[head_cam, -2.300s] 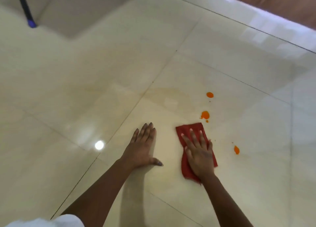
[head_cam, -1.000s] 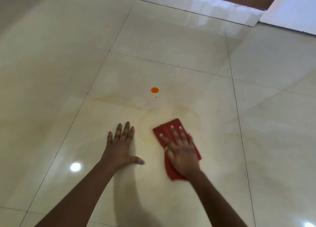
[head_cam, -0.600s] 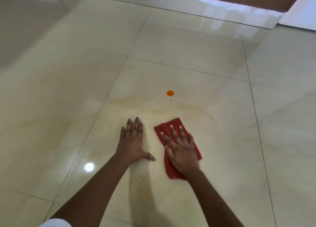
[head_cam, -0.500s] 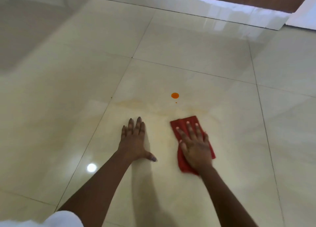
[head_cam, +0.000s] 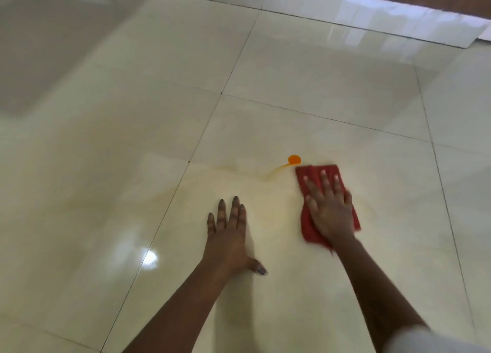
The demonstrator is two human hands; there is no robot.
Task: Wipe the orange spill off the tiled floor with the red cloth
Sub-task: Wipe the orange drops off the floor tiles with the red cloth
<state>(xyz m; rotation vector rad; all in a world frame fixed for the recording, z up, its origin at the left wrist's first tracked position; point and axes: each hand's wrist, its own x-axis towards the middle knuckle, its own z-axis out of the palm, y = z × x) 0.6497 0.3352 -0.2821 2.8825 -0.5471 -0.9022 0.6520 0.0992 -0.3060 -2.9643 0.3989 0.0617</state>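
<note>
1. Orange, round and glossy, the last drop of spill [head_cam: 294, 159] sits on the cream glazed tiled floor [head_cam: 345, 87], just beyond the far left corner of the folded red cloth [head_cam: 313, 172]. A thin orange tail [head_cam: 276, 170] trails from it to the left.
2. The right hand [head_cam: 329, 209] lies flat on the cloth with its fingers straight and spread. It presses rather than clutches, probably to keep the whole fold against the tile.
3. The left hand [head_cam: 228, 235] is planted palm-down on bare tile, apart from the cloth. Its fingers are straight and it holds nothing. It seems to prop the person's weight as they lean forward.
4. A pale yellowish film [head_cam: 265, 214] marks the tile around the hands, so another pass looks necessary.
5. Half a second ago the cloth lay clear of the drop. It has since slid forward and right to the drop's edge, and the tail is new. Three drops showed earlier and only one remains. The left hand has stayed put.
</note>
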